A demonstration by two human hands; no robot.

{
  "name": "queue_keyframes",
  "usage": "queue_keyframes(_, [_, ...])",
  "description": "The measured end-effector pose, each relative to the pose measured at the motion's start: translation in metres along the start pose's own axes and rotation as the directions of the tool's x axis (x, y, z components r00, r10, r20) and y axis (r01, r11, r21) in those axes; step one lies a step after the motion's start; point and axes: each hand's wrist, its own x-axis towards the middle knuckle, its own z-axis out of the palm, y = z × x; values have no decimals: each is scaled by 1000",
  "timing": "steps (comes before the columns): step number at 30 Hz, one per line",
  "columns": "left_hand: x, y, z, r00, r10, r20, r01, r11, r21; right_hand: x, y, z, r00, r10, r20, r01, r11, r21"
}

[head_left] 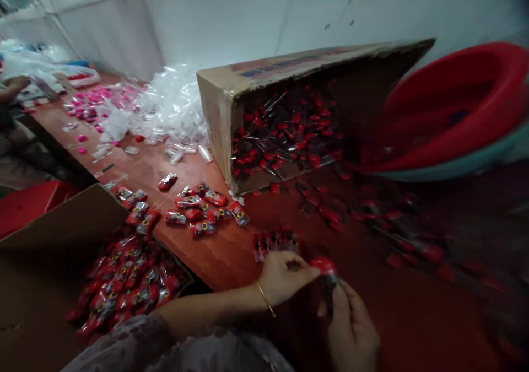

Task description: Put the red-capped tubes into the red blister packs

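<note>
A small item with a glossy red end and a dark, see-through body [325,273] is between my hands. My right hand [353,325] grips its lower body between thumb and fingers. My left hand [285,277], a gold bangle on its wrist, is closed in a pinch with the thumb at the red end. Just beyond the left hand lies a row of red-and-black packets [275,241]. Loose red-capped pieces with clear parts [326,209] are scattered to the right, some of them blurred. The exact kind of these pieces cannot be made out.
A cardboard box on its side [219,129] spills red-capped pieces. Red basins [458,113] stand right of it. An open carton [53,240] of wrapped red packets [128,278] is at the left. Clear plastic pieces [177,102] and pink pieces [99,102] lie farther back; another person's arm [14,88] shows.
</note>
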Motion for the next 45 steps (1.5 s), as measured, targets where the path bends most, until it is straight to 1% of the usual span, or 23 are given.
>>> queue_keyframes(3, [7, 8, -8, 999, -14, -42, 8, 990, -140, -3, -1, 3, 999, -41, -2, 41, 997, 71])
queue_keyframes(6, [21, 17, -15, 990, -132, -55, 121, 978, -169, 0, 7, 4, 996, -91, 4, 91, 992, 86])
queue_keyframes(9, [32, 20, -18, 973, -229, 2, 229, 973, 3, 8, 22, 1, 995, -99, -25, 100, 992, 74])
queue_keyframes(10, [33, 21, -18, 977, -211, 28, 207, 972, 110, 11, 27, -1, 994, -100, -37, 102, 993, 63])
queue_keyframes(12, [33, 22, -19, 993, -74, 94, 34, 928, 370, 18, 37, -6, 989, -124, -80, 122, 992, -22])
queue_keyframes(14, [29, 24, -20, 976, 100, 192, -199, 768, 609, 26, 44, -11, 972, -187, -140, 154, 963, -222])
queue_keyframes(15, [28, 24, -21, 957, 148, 251, -285, 657, 698, 31, 47, -14, 962, -227, -152, 164, 925, -343])
queue_keyframes(16, [26, 24, -21, 938, 157, 309, -344, 543, 767, 35, 49, -15, 953, -264, -146, 172, 874, -455])
queue_keyframes(18, [22, 22, -21, 898, 116, 424, -437, 336, 834, 43, 50, -17, 943, -316, -102, 192, 769, -610])
queue_keyframes(20, [19, 18, -20, 849, 66, 523, -526, 185, 830, 49, 48, -17, 935, -351, -51, 221, 688, -691])
queue_keyframes(22, [17, 13, -19, 817, 25, 577, -576, 109, 810, 50, 45, -17, 919, -392, -36, 246, 643, -726])
queue_keyframes(23, [17, 12, -19, 812, 9, 583, -581, 105, 807, 49, 43, -18, 908, -417, -37, 263, 637, -724])
queue_keyframes(24, [17, 12, -19, 821, -1, 571, -567, 129, 814, 46, 41, -18, 896, -441, -44, 284, 648, -707])
queue_keyframes(26, [18, 13, -19, 865, -19, 501, -480, 260, 838, 36, 38, -20, 882, -467, -69, 332, 718, -612])
queue_keyframes(27, [18, 14, -19, 890, -26, 454, -418, 348, 839, 31, 36, -20, 890, -449, -74, 347, 775, -529])
queue_keyframes(29, [18, 16, -19, 923, -41, 382, -309, 509, 803, 20, 31, -19, 938, -346, -28, 323, 899, -295])
queue_keyframes(30, [18, 17, -19, 927, -43, 373, -281, 578, 766, 16, 29, -18, 961, -276, 29, 277, 947, -163])
queue_keyframes(32, [17, 15, -18, 915, -28, 402, -268, 703, 658, 13, 24, -14, 974, -160, 158, 153, 987, 58])
queue_keyframes(33, [16, 14, -18, 908, -20, 419, -258, 761, 596, 13, 22, -12, 974, -123, 193, 100, 987, 126])
queue_keyframes(35, [15, 12, -18, 895, -37, 445, -203, 853, 480, 15, 19, -8, 979, -83, 185, 46, 979, 197])
queue_keyframes(37, [13, 12, -18, 877, -91, 472, -115, 914, 390, 17, 17, -6, 987, -86, 133, 55, 974, 220])
queue_keyframes(40, [10, 16, -17, 851, -148, 504, -12, 954, 301, 19, 15, -7, 988, -131, 82, 111, 970, 214])
queue_keyframes(45, [6, 18, -11, 856, -67, 513, -76, 964, 253, 19, 12, -10, 980, -199, 23, 194, 972, 130])
